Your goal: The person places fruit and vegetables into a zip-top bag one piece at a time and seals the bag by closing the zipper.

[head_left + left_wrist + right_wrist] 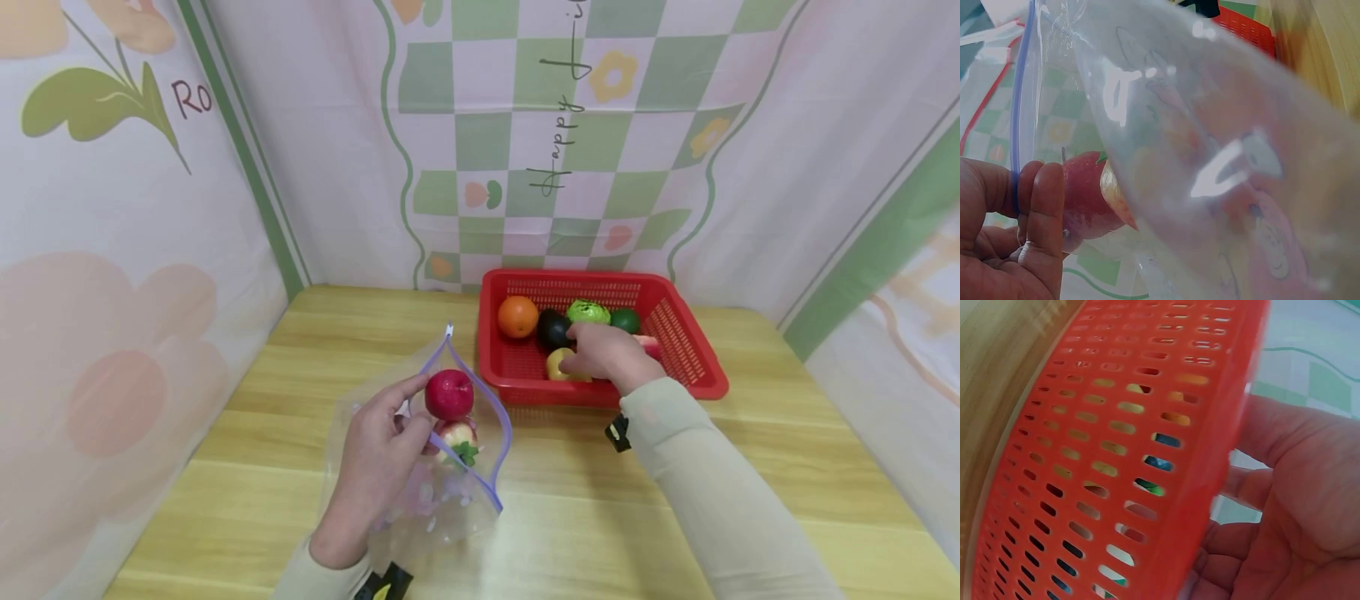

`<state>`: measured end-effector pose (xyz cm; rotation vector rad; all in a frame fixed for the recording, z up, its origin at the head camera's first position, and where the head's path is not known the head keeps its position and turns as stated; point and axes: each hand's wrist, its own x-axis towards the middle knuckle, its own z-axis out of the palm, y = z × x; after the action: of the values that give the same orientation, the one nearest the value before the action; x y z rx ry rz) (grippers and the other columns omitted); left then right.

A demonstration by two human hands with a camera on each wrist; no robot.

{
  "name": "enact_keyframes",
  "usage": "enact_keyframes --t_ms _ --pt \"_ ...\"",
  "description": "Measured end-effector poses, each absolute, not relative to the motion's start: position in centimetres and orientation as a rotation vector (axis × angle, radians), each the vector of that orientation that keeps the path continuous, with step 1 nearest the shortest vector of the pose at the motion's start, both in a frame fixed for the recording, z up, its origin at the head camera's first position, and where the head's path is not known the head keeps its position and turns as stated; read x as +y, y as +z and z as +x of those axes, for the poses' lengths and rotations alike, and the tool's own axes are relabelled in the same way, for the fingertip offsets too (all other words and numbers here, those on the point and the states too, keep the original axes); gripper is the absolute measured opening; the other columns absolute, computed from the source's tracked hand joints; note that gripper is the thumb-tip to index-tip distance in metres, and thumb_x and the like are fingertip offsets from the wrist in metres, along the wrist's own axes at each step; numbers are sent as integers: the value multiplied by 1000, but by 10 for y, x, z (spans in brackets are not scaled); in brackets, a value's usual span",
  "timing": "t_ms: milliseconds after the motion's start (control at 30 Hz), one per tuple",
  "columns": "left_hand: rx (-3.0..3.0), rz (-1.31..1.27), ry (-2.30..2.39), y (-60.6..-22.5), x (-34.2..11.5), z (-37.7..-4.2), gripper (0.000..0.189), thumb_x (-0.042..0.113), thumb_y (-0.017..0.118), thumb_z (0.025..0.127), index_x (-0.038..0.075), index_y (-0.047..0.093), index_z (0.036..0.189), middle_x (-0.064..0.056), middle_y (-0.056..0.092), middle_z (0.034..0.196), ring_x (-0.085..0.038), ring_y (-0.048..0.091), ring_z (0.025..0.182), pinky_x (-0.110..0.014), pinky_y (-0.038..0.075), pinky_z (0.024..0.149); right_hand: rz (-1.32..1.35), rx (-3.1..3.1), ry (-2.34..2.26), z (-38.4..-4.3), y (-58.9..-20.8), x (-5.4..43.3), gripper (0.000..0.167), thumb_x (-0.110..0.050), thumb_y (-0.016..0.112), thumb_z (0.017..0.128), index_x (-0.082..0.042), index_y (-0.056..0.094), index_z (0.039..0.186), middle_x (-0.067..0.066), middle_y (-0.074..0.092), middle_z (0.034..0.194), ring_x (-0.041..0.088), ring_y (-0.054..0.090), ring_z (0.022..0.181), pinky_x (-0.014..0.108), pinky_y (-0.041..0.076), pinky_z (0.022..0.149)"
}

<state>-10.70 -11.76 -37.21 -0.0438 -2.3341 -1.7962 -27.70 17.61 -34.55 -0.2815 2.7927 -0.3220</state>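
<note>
My left hand (382, 450) pinches the purple zip edge of a clear plastic bag (442, 517) between thumb and fingers. The bag's mouth gapes. Within it are a red apple (450, 394) and a cream-and-red fruit with a green leaf (457, 437); the left wrist view shows both through the plastic. My right hand (611, 350) reaches over the near rim into a red basket (525, 388), its thumb and fingers apart. Its fingertips overlap a yellow fruit (557, 365) and come close to a dark avocado-like fruit (553, 329). The basket wall (1104, 456) partly hides the fingers in the right wrist view.
Also in the basket are an orange (517, 317), a bright green wrapped-looking piece (588, 312), a dark green one (625, 321) and a reddish one (648, 345). A wooden table (247, 467) carries everything. Patterned cloth (495, 142) hangs behind and at both sides.
</note>
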Motion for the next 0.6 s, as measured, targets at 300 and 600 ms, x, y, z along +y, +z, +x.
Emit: enact_keyframes --t_ms 300,600 --pt "-2331 -51 -1786 -373 -119 -107 50 -1 59 92 6 64 141 -11 64 139 -20 70 60 -38 62 56 -361 2780 -160 -289 -359 174 59 -36 73 91 -2 63 138 19 68 128 34 61 109 50 52 100" --pt "-2337 -32 -1783 -373 -119 -108 51 -1 59 91 7 64 141 -10 67 134 -19 70 61 -38 63 58 -325 2767 -90 -296 -365 169 52 -41 73 89 -7 70 128 13 69 114 33 58 99 44 51 87"
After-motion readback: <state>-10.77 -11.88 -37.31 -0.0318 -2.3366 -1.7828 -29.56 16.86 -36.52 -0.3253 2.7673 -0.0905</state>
